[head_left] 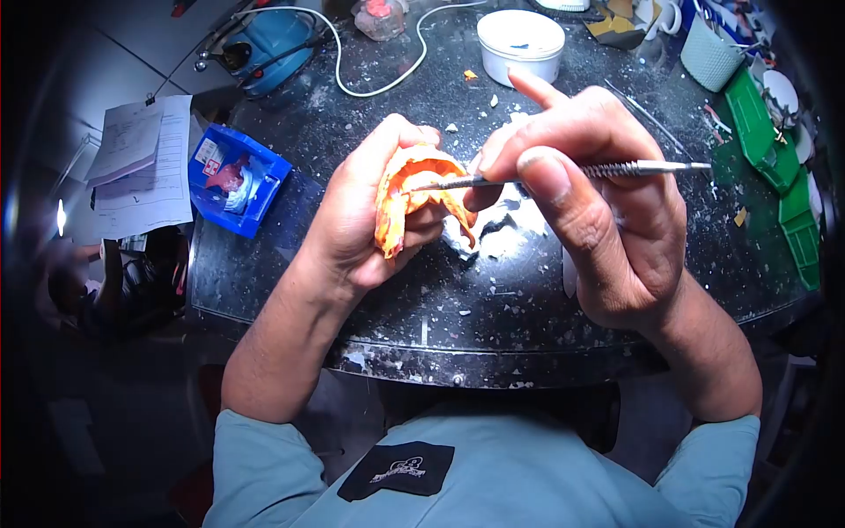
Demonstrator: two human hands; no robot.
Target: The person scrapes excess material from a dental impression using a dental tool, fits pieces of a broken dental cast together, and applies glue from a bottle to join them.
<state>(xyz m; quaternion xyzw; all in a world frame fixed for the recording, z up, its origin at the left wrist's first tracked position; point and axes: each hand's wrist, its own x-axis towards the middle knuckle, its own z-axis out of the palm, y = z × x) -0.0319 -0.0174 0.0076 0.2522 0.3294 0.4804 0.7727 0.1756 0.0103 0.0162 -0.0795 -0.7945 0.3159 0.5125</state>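
My left hand (374, 198) is closed round an orange, arch-shaped piece (427, 167) that looks like a dental impression, its hollow side facing up. In my right hand (607, 194) a slim metal carving tool (629, 168) with a ribbed handle is pinched between thumb and fingers. The tool's left tip reaches into the hollow of the orange piece and appears to touch its inner surface. White scraps (493, 229) lie on the black worktop (396, 308) below both hands, partly hidden by them.
A blue tray (239, 182) with a reddish piece and white material stands left, beside clipped papers (141, 167). Behind are a blue device (268, 53), a white cable (339, 66) and a white tub (521, 48). Green trays (764, 132) line the right edge.
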